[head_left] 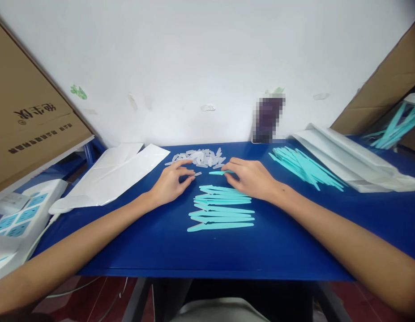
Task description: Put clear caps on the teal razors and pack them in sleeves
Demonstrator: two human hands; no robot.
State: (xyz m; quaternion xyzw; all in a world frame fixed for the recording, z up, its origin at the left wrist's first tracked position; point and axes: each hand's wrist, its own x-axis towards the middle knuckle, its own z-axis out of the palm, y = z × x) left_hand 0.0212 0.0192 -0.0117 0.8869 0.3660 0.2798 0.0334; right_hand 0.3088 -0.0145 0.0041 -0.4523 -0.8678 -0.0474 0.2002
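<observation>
A small clear plastic cap (198, 173) is pinched between the thumb and fingers of my left hand (172, 181). My right hand (249, 178) grips a teal eyebrow razor (216, 172), its blade end pointing left at the cap with a short gap between them. Just behind both hands lies a pile of translucent caps (203, 157). Nearer to me, several teal razors (224, 208) are laid side by side in a rough column, blade ends to the left. A loose heap of more teal razors (303, 165) lies right of my right hand.
Everything rests on a blue table (153, 250) against a white wall. White plastic bags lie at left (116, 179) and right (348, 156). A power strip (29, 214) sits at far left below a cardboard box (32, 98). A pixelated phone-like object (267, 118) leans on the wall.
</observation>
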